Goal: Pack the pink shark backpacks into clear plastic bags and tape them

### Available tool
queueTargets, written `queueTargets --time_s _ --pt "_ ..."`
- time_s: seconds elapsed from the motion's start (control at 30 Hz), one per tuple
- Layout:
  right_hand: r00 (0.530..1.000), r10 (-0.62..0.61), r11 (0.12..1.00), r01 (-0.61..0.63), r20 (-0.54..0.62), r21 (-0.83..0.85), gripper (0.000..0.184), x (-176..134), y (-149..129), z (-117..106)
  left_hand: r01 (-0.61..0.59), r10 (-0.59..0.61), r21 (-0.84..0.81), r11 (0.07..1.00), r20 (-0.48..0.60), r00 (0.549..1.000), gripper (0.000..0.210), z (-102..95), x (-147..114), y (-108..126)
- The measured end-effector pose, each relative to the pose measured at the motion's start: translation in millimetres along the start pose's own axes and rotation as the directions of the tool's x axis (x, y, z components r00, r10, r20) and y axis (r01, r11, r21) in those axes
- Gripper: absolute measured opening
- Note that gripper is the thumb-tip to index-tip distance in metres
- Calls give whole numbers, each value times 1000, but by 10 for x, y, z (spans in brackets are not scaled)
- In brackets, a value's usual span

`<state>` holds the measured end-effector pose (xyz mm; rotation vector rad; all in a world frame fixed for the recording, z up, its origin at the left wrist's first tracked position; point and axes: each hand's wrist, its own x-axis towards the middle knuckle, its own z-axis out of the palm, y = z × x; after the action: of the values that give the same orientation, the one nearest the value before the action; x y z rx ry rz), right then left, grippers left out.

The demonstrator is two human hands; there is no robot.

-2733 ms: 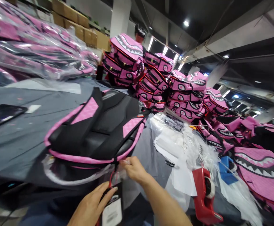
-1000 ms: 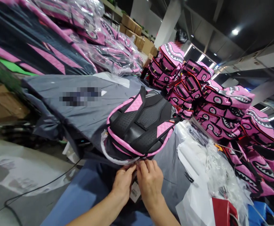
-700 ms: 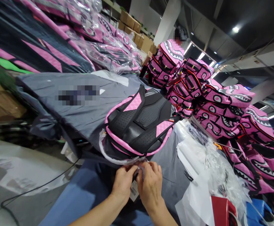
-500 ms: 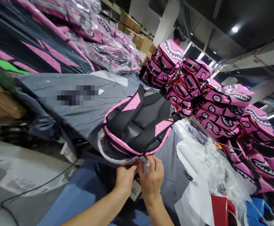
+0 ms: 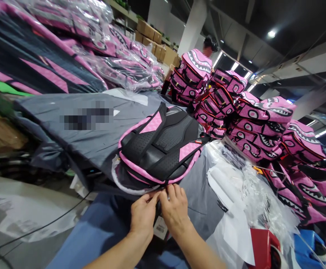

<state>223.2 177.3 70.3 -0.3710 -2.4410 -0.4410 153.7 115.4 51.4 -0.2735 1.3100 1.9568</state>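
Observation:
A pink and black backpack lies with its padded back and shoulder straps facing up on a grey cloth-covered table. A strap in white plastic wrapping curves round its left and near edge toward my hands. At the near edge my left hand pinches the end of this wrapped strap, thumb and fingers pressed together. Right beside it, my right hand is closed on the same end, its fingers curled over the bag's rim and hiding the exact grip. A white hang tag with a barcode dangles between my wrists.
Stacks of pink shark-mouth bags stand behind and to the right, a person's head above them. Plastic-wrapped bags are piled at the back left. Clear plastic, a clipboard, and red and blue dispensers lie right.
My right hand has turned and closed in nearer my left, covering the clear plastic that showed at its fingers. The camera view has shifted slightly; the backpack stays in place.

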Motion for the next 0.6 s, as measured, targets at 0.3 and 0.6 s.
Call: queueTargets --time_s 0.3,0.6 --pt "989 95 995 -94 -113 12 33 -51 -36 117 34 -43 69 997 127 991 38 -88 -194 236" --pt "845 484 684 -527 227 504 18 -25 58 -1 155 -101 -136 978 339 935 55 -7 8 -12"
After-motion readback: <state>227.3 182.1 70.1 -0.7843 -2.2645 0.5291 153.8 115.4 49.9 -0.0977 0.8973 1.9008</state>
